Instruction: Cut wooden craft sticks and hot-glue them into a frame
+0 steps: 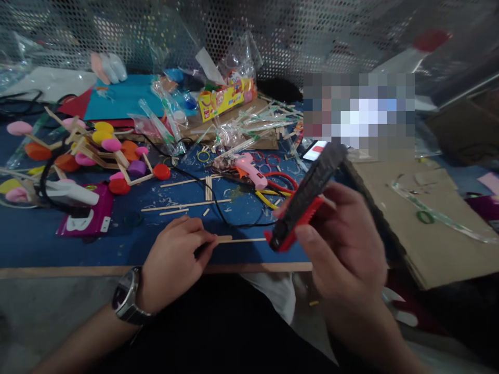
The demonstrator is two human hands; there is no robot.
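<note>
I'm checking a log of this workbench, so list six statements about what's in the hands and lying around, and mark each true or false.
1. The left hand holds a wooden stick. True.
2. The right hand holds nothing. False: it holds a red-and-black hand tool.
3. A wristwatch is worn on the left arm. True.
4. The glue gun is green. False: it is pink.
5. A green ring lies on the cardboard at the right. True.
6. The yellow box is nearer the camera than the glue gun. False: it is farther away.
</note>
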